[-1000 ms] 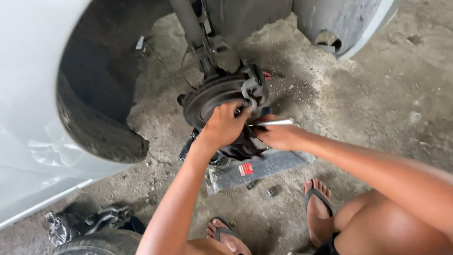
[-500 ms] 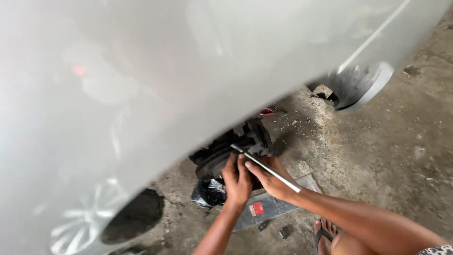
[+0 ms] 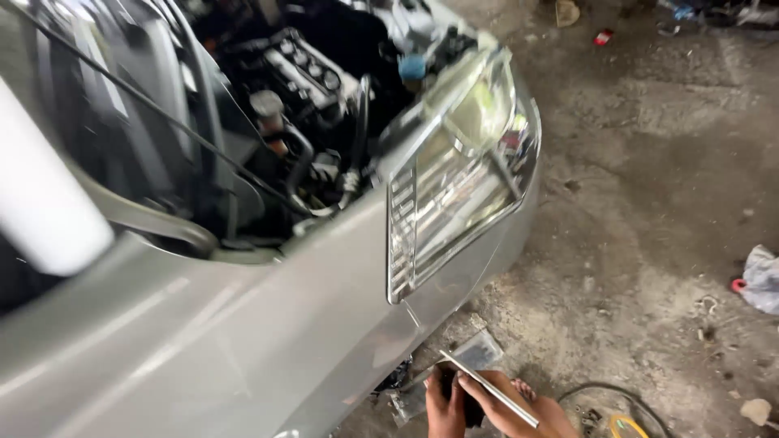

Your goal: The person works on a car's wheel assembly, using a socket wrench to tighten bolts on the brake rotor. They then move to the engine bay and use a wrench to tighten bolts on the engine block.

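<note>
1. Since half a second ago the view has swung up and along the car: the hands, then near the middle of the picture, now sit at the very bottom edge, and the open engine bay (image 3: 308, 105) and headlight (image 3: 458, 178) have come into sight above them.
2. The right hand (image 3: 507, 405) lies low in the picture, its fingers curled round a thin metal rod (image 3: 488, 388); the grip looks closed on it.
3. The rod runs slantwise across that hand, its upper end sticking out up and to the left of the knuckles, its lower end passing toward the wrist.
4. The left hand (image 3: 442, 405) is just beside the right one, on its left, fingers pointing up toward the underside of the silver fender (image 3: 243, 341); whether it is pinching anything I cannot tell, as the fingertips meet a dark part hidden in shadow.
5. The rod's upper tip ends just above the left hand's fingertips.
6. A flat grey sheet (image 3: 475, 353) lies on the concrete floor (image 3: 641, 243) just above both hands.
7. To the right of the right hand a dark cable (image 3: 604, 393) loops on the floor, with a yellow ring (image 3: 623, 426) inside the loop.
8. Far off to the right lies a crumpled pale bag (image 3: 763, 280).
</note>
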